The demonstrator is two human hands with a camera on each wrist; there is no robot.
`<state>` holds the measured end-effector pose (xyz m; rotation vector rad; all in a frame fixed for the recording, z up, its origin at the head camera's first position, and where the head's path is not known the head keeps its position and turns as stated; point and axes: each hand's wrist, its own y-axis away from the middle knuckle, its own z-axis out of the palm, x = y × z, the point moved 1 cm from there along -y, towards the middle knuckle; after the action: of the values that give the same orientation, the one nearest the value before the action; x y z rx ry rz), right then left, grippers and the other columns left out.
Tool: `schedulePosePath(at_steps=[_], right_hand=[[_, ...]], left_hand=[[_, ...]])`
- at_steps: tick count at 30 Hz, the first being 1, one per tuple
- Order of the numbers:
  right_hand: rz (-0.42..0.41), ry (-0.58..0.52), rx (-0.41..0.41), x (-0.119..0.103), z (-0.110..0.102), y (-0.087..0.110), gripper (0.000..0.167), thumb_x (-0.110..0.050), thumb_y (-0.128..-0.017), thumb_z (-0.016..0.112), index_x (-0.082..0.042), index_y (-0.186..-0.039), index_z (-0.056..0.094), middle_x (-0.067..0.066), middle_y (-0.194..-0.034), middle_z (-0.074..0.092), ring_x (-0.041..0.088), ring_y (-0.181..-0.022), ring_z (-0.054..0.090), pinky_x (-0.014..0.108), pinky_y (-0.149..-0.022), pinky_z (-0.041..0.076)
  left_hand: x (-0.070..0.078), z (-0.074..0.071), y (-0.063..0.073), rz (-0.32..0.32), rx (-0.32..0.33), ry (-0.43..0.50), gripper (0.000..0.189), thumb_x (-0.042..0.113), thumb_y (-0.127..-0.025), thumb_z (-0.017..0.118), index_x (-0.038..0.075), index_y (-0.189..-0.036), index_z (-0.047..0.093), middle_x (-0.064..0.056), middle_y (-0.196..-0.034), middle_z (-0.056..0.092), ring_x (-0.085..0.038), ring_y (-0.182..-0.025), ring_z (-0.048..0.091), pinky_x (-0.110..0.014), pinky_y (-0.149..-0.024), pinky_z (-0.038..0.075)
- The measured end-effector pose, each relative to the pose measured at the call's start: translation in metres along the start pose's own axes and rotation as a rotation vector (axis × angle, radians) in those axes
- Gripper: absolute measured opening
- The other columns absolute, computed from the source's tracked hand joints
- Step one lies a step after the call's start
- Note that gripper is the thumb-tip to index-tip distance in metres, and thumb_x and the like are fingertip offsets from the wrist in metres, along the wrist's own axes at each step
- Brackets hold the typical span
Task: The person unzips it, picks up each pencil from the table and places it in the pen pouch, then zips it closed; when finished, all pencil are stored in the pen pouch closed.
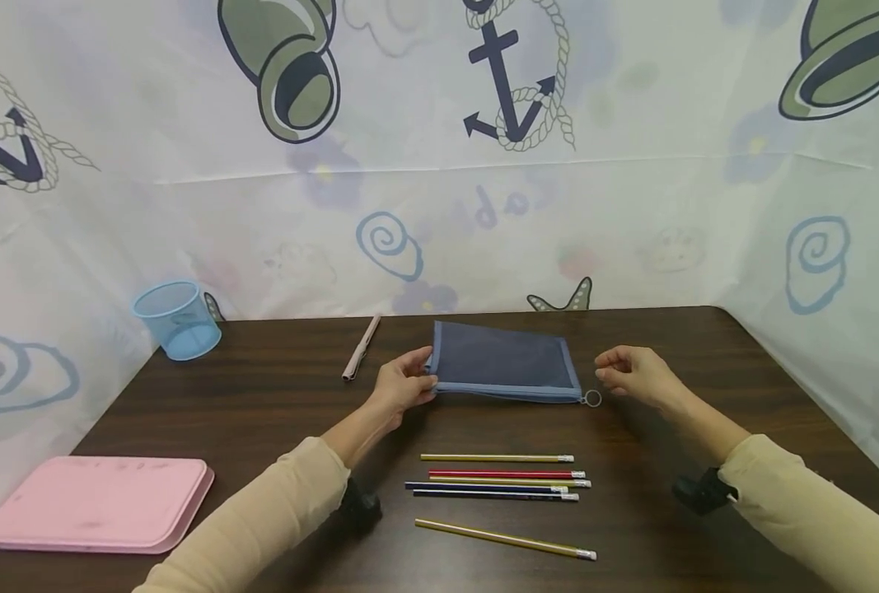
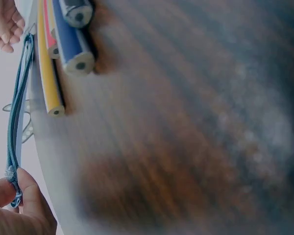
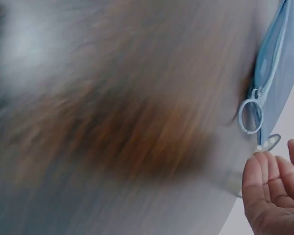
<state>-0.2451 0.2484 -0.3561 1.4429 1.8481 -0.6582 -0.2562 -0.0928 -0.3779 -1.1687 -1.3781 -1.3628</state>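
A blue zip pouch [image 1: 506,358] with a see-through mesh panel is at the table's middle, its zipper edge facing me. My left hand [image 1: 402,383] pinches its left end between thumb and fingers; the left wrist view shows the thumb and fingers on either side of that zipper end [image 2: 13,183]. On the right end of the zipper hangs a ring pull [image 1: 593,399]. Just right of that ring is my right hand [image 1: 642,375], fingers loosely bent and holding nothing. In the right wrist view its fingertips are a short gap below the ring [image 3: 250,116].
Several pencils [image 1: 506,473], gold, red and dark blue, lie in front of the pouch, with one gold pencil [image 1: 506,539] nearest me. A pale pen [image 1: 362,347] lies behind my left hand. At left are a blue mesh cup [image 1: 187,333] and a pink case [image 1: 98,502]. Printed cloth hangs behind.
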Motion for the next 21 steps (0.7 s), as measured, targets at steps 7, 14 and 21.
schedulePosePath(at_steps=[7, 14, 21], right_hand=[[0.053, -0.162, -0.011, -0.005, 0.009, -0.015, 0.043, -0.001, -0.095, 0.051, 0.022, -0.128, 0.037, 0.037, -0.116, 0.053, 0.033, -0.099, 0.063, 0.033, -0.082, 0.056], [0.204, -0.303, -0.038, -0.002, 0.017, -0.021, 0.052, -0.005, -0.095, 0.053, 0.02, -0.135, 0.03, 0.023, -0.105, 0.06, 0.013, -0.084, 0.063, 0.031, -0.078, 0.057], [0.269, -0.512, -0.06, 0.001, 0.019, -0.023, 0.03, -0.005, -0.096, 0.051, 0.013, -0.119, 0.043, -0.006, -0.076, 0.058, 0.002, -0.069, 0.059, 0.018, -0.064, 0.055]], left_hand=[[0.0, -0.001, 0.0, 0.043, -0.036, -0.002, 0.055, -0.008, -0.087, 0.059, 0.011, -0.137, 0.049, -0.019, -0.134, 0.045, -0.008, -0.077, 0.057, -0.021, -0.068, 0.055], [-0.002, -0.002, 0.0, 0.054, -0.031, -0.017, 0.053, -0.007, -0.087, 0.059, 0.011, -0.136, 0.05, -0.016, -0.128, 0.048, -0.01, -0.079, 0.055, -0.022, -0.07, 0.055], [-0.004, -0.005, -0.002, 0.032, 0.011, 0.0, 0.053, -0.003, -0.088, 0.06, 0.006, -0.138, 0.046, -0.02, -0.131, 0.047, -0.018, -0.093, 0.059, -0.032, -0.085, 0.055]])
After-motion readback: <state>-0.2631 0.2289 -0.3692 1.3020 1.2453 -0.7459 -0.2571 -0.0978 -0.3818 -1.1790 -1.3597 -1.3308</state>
